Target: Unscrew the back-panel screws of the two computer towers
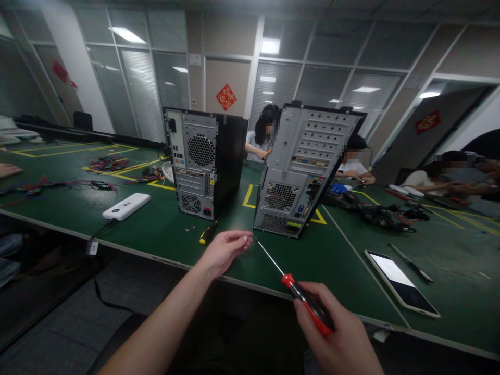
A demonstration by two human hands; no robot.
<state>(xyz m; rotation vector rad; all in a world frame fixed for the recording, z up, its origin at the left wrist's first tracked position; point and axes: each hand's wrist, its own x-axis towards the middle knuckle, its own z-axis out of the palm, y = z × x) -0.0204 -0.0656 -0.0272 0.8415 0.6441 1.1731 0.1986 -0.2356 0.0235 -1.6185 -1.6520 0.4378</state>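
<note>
My right hand grips a red and black screwdriver low in the view, its thin shaft pointing up and left. My left hand is pinched at the fingertips right by the shaft's tip; something tiny may sit between the fingers, but I cannot tell what. Both hands hover over the near edge of the green table. Behind them stand two computer towers, rear panels facing me: a black one on the left and a grey one tilted on the right.
A yellow-handled screwdriver and small screws lie by the black tower. A white box with a cable sits left, a tablet and pen right. Cable bundles lie beyond. Other people sit across the table.
</note>
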